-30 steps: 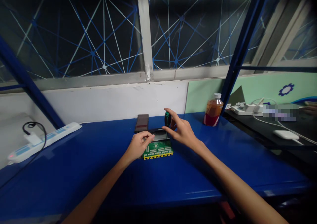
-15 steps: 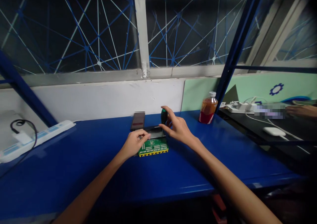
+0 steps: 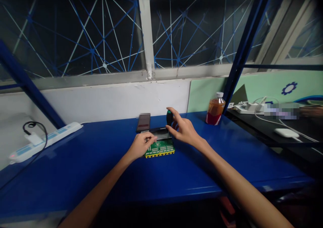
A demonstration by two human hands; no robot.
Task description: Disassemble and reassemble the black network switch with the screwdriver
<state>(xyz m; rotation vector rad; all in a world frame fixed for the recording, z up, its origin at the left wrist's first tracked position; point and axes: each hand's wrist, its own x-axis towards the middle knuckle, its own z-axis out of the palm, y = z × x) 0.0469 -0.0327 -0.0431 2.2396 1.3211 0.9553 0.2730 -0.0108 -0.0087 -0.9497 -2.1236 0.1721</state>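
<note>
My right hand [image 3: 183,129] grips the dark handle of a screwdriver [image 3: 169,118], green at its top, with the index finger over the handle's end and the thumb at its side. The screwdriver stands upright, its thin shaft pointing down at the right end of a green circuit board [image 3: 161,148] with a yellow strip along the front edge. At the board's left side is my left hand [image 3: 141,145], thumb and fingers pinched together; anything between them is too small to make out. Behind the board lies a dark grey flat piece [image 3: 161,134], partly covered by both hands.
A phone [image 3: 143,122] lies behind the board. At the back right stands a drink bottle [image 3: 216,108]. A white power strip [image 3: 47,142] with a black cable lies on the left of the blue table [image 3: 106,184]. On the right, a black table holds a white charger [image 3: 286,133] and cables.
The camera view shifts sideways and partly back. My hands keep their places at the board, and the right-hand fingers shift slightly around the screwdriver handle.
</note>
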